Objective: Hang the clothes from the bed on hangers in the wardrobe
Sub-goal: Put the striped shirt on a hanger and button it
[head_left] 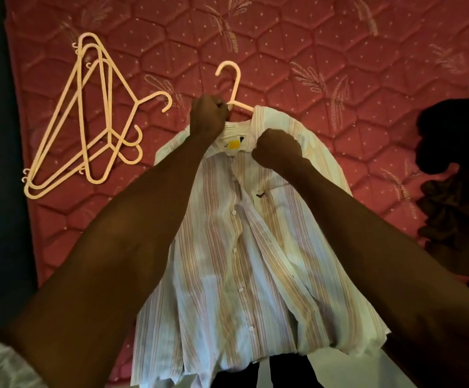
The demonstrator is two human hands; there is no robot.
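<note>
Striped shirt (244,247) on mattress (339,65), spare hangers (87,121) left, dark clothes (457,169) right

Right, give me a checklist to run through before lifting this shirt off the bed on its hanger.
1. Left hand grips the hanger at its neck: ok.
2. Right hand holds the collar of the striped shirt: ok.
3. Right shoulder over the hanger arm: ok.
4. Left shoulder seated on the hanger: cannot tell, the hand hides it.
5. Buttons fastened: not ok, the front lies open.
6. Spare hangers lie apart from the shirt: ok.
</note>
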